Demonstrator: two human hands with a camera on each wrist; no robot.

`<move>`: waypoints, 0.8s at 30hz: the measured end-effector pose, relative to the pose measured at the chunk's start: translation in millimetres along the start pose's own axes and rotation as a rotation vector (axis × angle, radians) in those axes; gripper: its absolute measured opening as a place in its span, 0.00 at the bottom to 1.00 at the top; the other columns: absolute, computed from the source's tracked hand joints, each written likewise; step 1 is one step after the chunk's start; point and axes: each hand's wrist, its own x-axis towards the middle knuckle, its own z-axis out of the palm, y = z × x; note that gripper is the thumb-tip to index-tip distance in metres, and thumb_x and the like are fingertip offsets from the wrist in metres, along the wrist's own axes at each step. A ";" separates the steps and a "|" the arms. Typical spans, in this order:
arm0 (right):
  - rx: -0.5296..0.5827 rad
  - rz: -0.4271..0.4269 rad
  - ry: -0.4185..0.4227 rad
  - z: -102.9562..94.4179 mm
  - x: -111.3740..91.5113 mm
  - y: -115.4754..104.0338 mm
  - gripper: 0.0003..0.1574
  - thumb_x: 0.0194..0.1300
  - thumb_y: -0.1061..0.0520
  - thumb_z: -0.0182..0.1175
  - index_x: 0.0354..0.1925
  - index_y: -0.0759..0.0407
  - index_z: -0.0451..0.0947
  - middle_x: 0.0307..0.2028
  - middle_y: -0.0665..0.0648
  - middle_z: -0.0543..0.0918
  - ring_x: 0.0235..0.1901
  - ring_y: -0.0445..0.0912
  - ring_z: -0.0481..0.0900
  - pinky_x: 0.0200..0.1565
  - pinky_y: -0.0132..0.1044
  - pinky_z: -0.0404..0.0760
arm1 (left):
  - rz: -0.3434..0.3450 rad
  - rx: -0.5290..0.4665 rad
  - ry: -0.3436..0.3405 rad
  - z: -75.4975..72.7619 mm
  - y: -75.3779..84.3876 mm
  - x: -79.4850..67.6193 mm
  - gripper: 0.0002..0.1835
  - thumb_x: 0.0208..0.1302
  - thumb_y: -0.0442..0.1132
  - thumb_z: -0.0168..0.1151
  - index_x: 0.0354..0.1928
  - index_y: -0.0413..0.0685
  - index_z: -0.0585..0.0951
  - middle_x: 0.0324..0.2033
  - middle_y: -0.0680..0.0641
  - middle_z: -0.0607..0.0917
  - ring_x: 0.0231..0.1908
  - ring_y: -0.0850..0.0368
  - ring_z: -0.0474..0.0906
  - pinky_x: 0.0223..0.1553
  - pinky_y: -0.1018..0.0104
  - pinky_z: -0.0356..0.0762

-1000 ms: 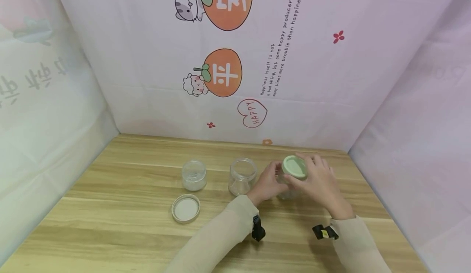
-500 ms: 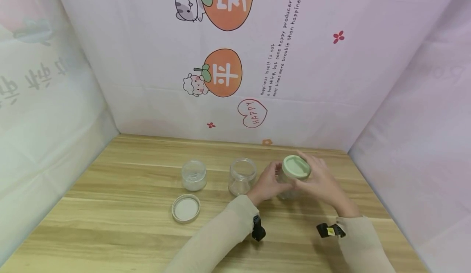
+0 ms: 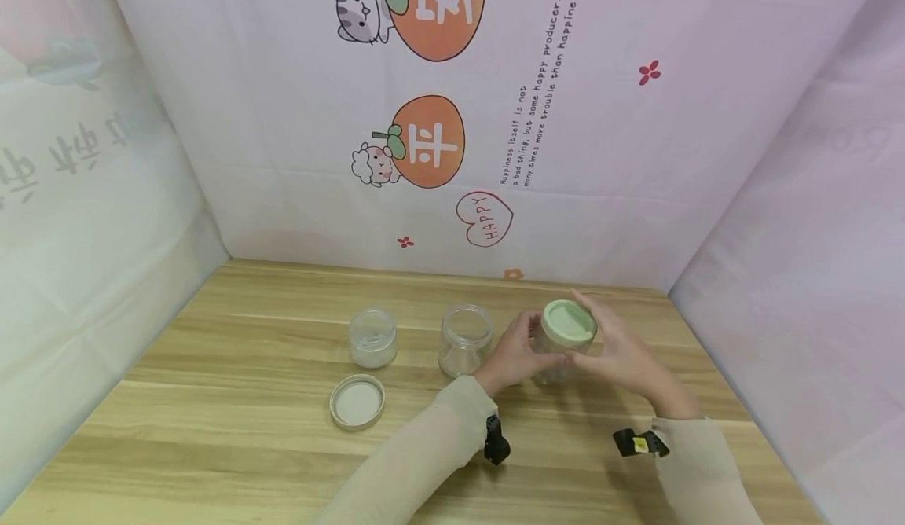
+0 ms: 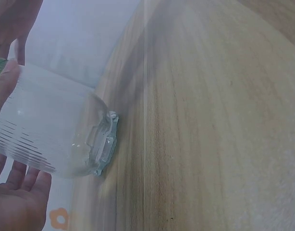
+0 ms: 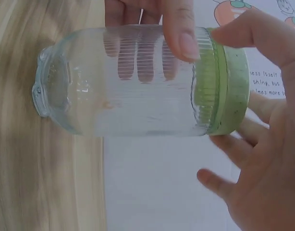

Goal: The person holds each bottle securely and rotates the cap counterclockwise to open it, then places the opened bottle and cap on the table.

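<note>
A clear glass jar (image 5: pixel 138 108) with fine ribs stands upright at the right of the table, a light green lid (image 3: pixel 569 321) on its mouth. My left hand (image 3: pixel 512 356) grips the jar's body from the left, its fingers behind the glass and its thumb in front. From the right, my right hand (image 3: pixel 622 358) holds the lid by its rim, thumb at the near side and fingers at the far side. In the right wrist view its little finger stands away from the jar. The left wrist view shows the jar's scalloped base (image 4: pixel 106 144) at the tabletop.
An open clear jar (image 3: pixel 464 344) stands just left of my left hand. Farther left is a shorter clear container (image 3: pixel 372 340), with a pale round lid (image 3: pixel 357 402) lying in front of it. Printed cloth walls (image 3: pixel 318 218) enclose the wooden table (image 3: pixel 212 438).
My right hand has shifted slightly right and turned around the lid's rim, uncovering more of its top. My left hand and the other containers stay in place.
</note>
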 end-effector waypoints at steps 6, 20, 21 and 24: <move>-0.138 0.064 0.055 7.6 1.4 -8.1 0.59 0.58 0.47 0.75 0.77 0.61 0.54 0.70 0.69 0.63 0.64 0.67 0.67 0.57 0.73 0.67 | 0.040 0.017 -0.024 -2.3 -0.6 -0.3 0.41 0.59 0.49 0.75 0.70 0.51 0.65 0.62 0.54 0.71 0.62 0.59 0.68 0.64 0.63 0.68; -0.328 0.228 0.121 18.9 2.2 -23.9 0.63 0.58 0.26 0.66 0.76 0.60 0.57 0.55 0.71 0.69 0.51 0.61 0.69 0.45 0.59 0.73 | 0.075 0.020 -0.030 -2.7 -3.5 1.3 0.38 0.61 0.46 0.74 0.69 0.49 0.65 0.61 0.54 0.71 0.63 0.61 0.67 0.66 0.66 0.65; -0.330 0.228 0.124 19.3 2.1 -24.0 0.63 0.58 0.26 0.66 0.75 0.60 0.58 0.54 0.71 0.69 0.51 0.61 0.69 0.44 0.59 0.73 | 0.075 0.019 -0.031 -2.6 -3.7 1.3 0.38 0.60 0.46 0.74 0.69 0.49 0.65 0.61 0.54 0.71 0.63 0.61 0.67 0.66 0.66 0.65; -0.322 0.226 0.132 19.9 2.6 -24.1 0.62 0.58 0.26 0.66 0.75 0.60 0.59 0.53 0.71 0.69 0.49 0.60 0.69 0.42 0.57 0.74 | 0.075 0.016 -0.027 -2.2 -4.4 2.1 0.38 0.60 0.45 0.74 0.69 0.49 0.66 0.61 0.55 0.72 0.63 0.60 0.67 0.66 0.65 0.65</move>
